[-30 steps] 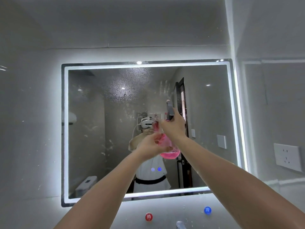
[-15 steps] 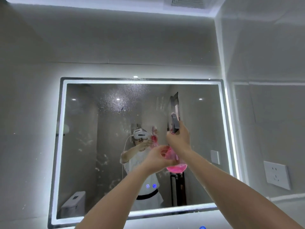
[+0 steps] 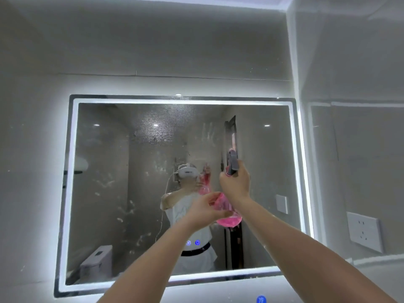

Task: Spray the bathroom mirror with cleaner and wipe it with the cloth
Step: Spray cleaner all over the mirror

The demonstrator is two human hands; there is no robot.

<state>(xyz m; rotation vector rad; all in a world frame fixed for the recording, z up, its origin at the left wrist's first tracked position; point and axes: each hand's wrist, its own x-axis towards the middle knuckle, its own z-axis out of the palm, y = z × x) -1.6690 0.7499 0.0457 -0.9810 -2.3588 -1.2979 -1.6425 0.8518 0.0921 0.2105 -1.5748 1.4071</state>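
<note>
I can read no brand or label on the pink spray bottle (image 3: 229,217); its clear belly shows only pink liquid, and its grey trigger head (image 3: 233,159) is plain. The only writing is a white character on a blue round sticker (image 3: 261,299) below the mirror's (image 3: 131,193) bottom edge, cut by the frame so I cannot read it surely. Two small blue lit buttons (image 3: 193,242) glow on the glass low in the mirror's middle. I hold the bottle up in front of the mirror, right of its centre, nozzle towards the glass. My right hand (image 3: 236,184) is curled round the bottle's neck just under the trigger head, and my left hand (image 3: 207,209) grips the belly from the left, thumb beneath and fingers over it. A haze of fine droplets (image 3: 166,132) sits on the upper middle of the mirror, with pale smears (image 3: 122,215) lower towards its left side. A white light strip (image 3: 73,193) runs round the mirror's border. In the glass I see a toilet (image 3: 96,261) at the lower left. A white wall socket (image 3: 364,234) is on the wall right of the mirror. My two forearms and the bottle cover the mirror's lower middle and part of its bottom edge
</note>
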